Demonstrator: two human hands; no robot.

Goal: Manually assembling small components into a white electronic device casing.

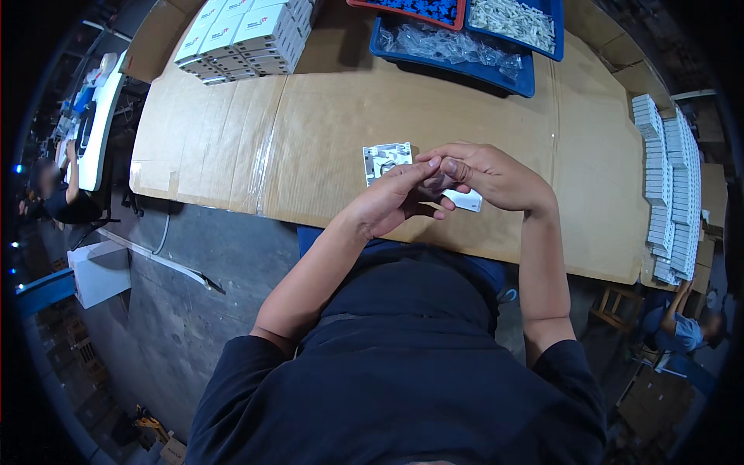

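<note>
My left hand (397, 195) and my right hand (498, 178) meet above the table near its front edge. The fingertips and thumbs of both are pinched together around something small. It may be see-through, but the fingers hide most of it. Just behind my left hand, an opened white plastic housing (378, 159) with grey and dark inner parts lies on the cardboard. A smooth white piece (463, 201) shows below my right fingers, partly covered by them.
Cardboard (310, 147) covers the table. At the back are stacked white boxes (260, 27), a blue tray of clear plastic pieces (457, 58), a red tray of blue parts (422, 9) and a blue tray of pale parts (515, 23). White stacks (670, 186) line the right edge. Other people sit at both sides.
</note>
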